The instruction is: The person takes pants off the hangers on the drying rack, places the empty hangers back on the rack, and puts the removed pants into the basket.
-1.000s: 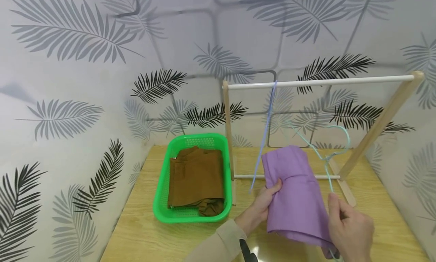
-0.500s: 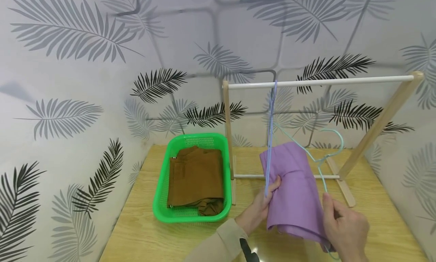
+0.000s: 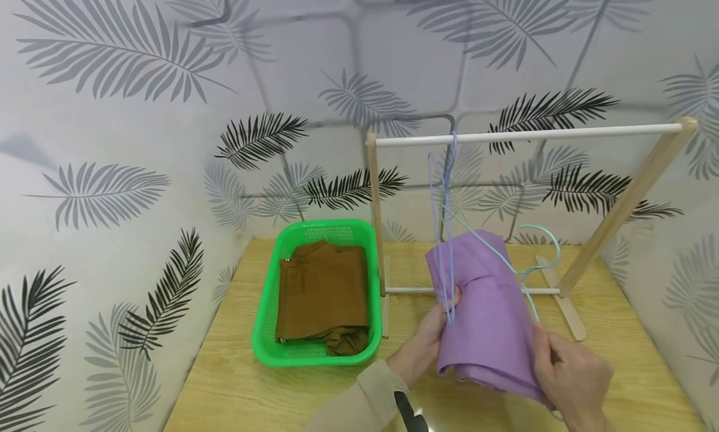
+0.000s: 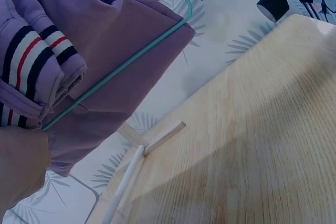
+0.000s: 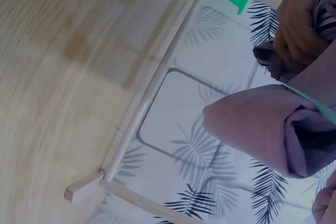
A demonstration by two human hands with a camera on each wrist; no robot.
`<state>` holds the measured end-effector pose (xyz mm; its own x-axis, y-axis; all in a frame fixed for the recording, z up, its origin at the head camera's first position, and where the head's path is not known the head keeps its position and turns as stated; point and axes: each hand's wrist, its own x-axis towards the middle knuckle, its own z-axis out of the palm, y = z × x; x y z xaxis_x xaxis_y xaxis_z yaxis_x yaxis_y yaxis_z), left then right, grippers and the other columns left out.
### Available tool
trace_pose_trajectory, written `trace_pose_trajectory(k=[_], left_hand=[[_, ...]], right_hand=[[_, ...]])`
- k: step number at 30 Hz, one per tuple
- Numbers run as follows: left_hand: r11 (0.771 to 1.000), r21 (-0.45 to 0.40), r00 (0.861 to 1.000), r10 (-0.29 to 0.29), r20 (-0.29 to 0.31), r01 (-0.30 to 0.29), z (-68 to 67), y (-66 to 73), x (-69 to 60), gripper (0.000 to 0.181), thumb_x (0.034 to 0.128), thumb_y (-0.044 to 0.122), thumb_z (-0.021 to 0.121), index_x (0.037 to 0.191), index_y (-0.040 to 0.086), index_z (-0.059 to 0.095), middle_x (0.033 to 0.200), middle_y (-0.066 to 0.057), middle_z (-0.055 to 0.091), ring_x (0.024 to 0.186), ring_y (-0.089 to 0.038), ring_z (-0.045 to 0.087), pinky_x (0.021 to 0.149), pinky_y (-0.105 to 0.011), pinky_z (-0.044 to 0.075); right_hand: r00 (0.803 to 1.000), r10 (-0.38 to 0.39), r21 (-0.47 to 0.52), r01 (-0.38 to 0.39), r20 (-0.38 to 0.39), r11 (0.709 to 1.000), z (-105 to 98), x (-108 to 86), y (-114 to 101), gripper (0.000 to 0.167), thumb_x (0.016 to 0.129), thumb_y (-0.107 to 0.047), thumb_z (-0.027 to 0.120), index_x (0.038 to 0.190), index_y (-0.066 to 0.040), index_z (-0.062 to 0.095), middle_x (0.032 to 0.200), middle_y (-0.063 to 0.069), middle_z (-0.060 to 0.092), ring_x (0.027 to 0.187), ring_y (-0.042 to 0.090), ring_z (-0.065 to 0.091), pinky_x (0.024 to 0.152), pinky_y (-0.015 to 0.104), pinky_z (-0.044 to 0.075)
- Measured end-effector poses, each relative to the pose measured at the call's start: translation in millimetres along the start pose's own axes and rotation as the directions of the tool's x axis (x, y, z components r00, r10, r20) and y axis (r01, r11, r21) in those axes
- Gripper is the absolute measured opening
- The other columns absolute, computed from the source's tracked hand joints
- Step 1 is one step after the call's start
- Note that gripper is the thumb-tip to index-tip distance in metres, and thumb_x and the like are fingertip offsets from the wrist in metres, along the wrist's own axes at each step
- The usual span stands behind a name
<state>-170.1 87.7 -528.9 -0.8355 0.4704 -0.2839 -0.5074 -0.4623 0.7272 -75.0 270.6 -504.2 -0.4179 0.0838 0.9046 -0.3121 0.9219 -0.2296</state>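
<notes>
A folded purple garment (image 3: pixel 489 319) is held up over the table between both hands. My left hand (image 3: pixel 418 344) grips its left side, thumb on the front. Striped trim in navy, white and red (image 4: pixel 26 59) shows on the garment's inner side in the left wrist view. My right hand (image 3: pixel 575 373) pinches the side wire of a light-teal wire hanger (image 3: pixel 491 248) at the garment's right edge. The hanger's hook points up and right, and its lower bar (image 4: pixel 118 69) runs across the garment's inner side. Part of the hanger is hidden by the cloth.
Behind the hands stands a wooden rack with a white top bar (image 3: pixel 528 135), where a blue wire hanger (image 3: pixel 451 232) hangs. To the left, a green basket (image 3: pixel 317 361) holds a folded brown garment (image 3: pixel 322 288). Patterned walls border the wooden table (image 3: pixel 224 382).
The teal hanger has shifted left and its hook has dropped lower, with the right hand moving slightly left. The blue hanger has swung round on the bar. The left hand keeps its grip.
</notes>
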Motion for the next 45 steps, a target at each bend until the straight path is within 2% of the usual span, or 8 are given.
trace_pose_trajectory(k=[9,13,20,26,31,35,41,45], left_hand=[[0.998,0.069,0.999,-0.001,-0.044,0.004,-4.5,2.9,0.7,0.022,0.1070,0.029,0.048,0.086,0.025,0.054,0.076,0.015,0.058,0.071,0.003,0.054,0.072,-0.011,0.046],[0.997,0.080,0.999,-0.020,-0.042,0.023,-8.5,4.5,-0.5,0.025,0.1069,0.028,0.047,0.083,0.025,0.053,0.073,0.015,0.057,0.068,0.003,0.054,0.069,-0.011,0.046],[0.996,0.057,0.997,-0.069,0.019,0.068,-16.6,4.5,-0.5,0.028,0.1090,0.029,0.046,0.083,0.025,0.055,0.073,0.016,0.059,0.068,0.004,0.055,0.069,-0.011,0.046],[0.998,0.024,0.998,-0.062,-0.013,0.063,-19.2,4.6,-7.4,0.020,0.1083,0.034,0.054,0.091,0.023,0.057,0.081,0.014,0.063,0.074,0.001,0.059,0.071,-0.014,0.050],[0.994,0.041,0.995,-0.102,-0.018,0.103,-26.8,2.9,-12.1,0.020,0.1067,0.041,0.057,0.103,0.022,0.058,0.090,0.011,0.065,0.081,-0.001,0.062,0.074,-0.017,0.052],[0.990,0.062,0.992,-0.124,0.009,0.123,-33.4,2.2,-14.2,0.022,0.1070,0.044,0.056,0.106,0.022,0.059,0.095,0.011,0.065,0.085,-0.002,0.061,0.078,-0.019,0.051],[0.992,0.082,0.995,-0.101,0.010,0.100,-38.8,0.8,-18.2,0.018,0.1081,0.040,0.054,0.107,0.023,0.062,0.094,0.012,0.067,0.086,-0.002,0.062,0.080,-0.019,0.052],[0.992,0.086,0.996,-0.089,0.000,0.089,-43.1,1.0,-20.9,0.017,0.1074,0.039,0.055,0.105,0.024,0.062,0.094,0.012,0.068,0.087,-0.002,0.062,0.082,-0.020,0.052]], right_hand=[[0.998,-0.065,-0.033,0.065,-0.018,0.997,1.2,-0.3,13.6,0.071,0.109,-0.041,0.049,0.043,-0.015,0.039,0.036,0.005,0.044,0.030,0.015,0.029,0.034,0.023,0.013],[1.000,-0.022,-0.066,0.022,-0.013,0.998,-0.6,-0.6,19.7,0.070,0.107,-0.042,0.048,0.042,-0.015,0.039,0.035,0.006,0.042,0.032,0.010,0.027,0.034,0.022,0.012],[0.995,0.098,-0.113,-0.099,-0.015,0.989,-3.8,0.7,21.5,0.068,0.104,-0.044,0.050,0.043,-0.015,0.040,0.035,0.006,0.041,0.034,0.006,0.024,0.035,0.026,0.010],[0.988,0.151,-0.127,-0.151,-0.016,0.980,-6.2,6.5,15.9,0.064,0.101,-0.038,0.052,0.043,-0.014,0.038,0.034,0.006,0.038,0.037,0.001,0.018,0.038,0.024,0.009],[0.980,0.197,-0.145,-0.198,-0.023,0.969,-6.9,11.2,11.9,0.061,0.097,-0.035,0.055,0.043,-0.013,0.040,0.035,0.008,0.038,0.036,0.005,0.020,0.039,0.025,0.009],[0.977,0.211,-0.166,-0.212,-0.027,0.963,-6.5,12.4,10.8,0.060,0.097,-0.035,0.055,0.043,-0.011,0.043,0.035,0.010,0.040,0.035,0.009,0.022,0.040,0.027,0.009],[0.977,0.211,-0.194,-0.215,-0.042,0.957,-5.4,13.3,11.3,0.061,0.098,-0.037,0.053,0.044,-0.009,0.041,0.037,0.013,0.039,0.030,0.021,0.024,0.042,0.028,0.008],[0.980,0.192,-0.210,-0.197,-0.042,0.958,-5.8,15.3,10.8,0.062,0.100,-0.038,0.052,0.045,-0.010,0.039,0.036,0.011,0.036,0.033,0.015,0.019,0.042,0.028,0.007]])
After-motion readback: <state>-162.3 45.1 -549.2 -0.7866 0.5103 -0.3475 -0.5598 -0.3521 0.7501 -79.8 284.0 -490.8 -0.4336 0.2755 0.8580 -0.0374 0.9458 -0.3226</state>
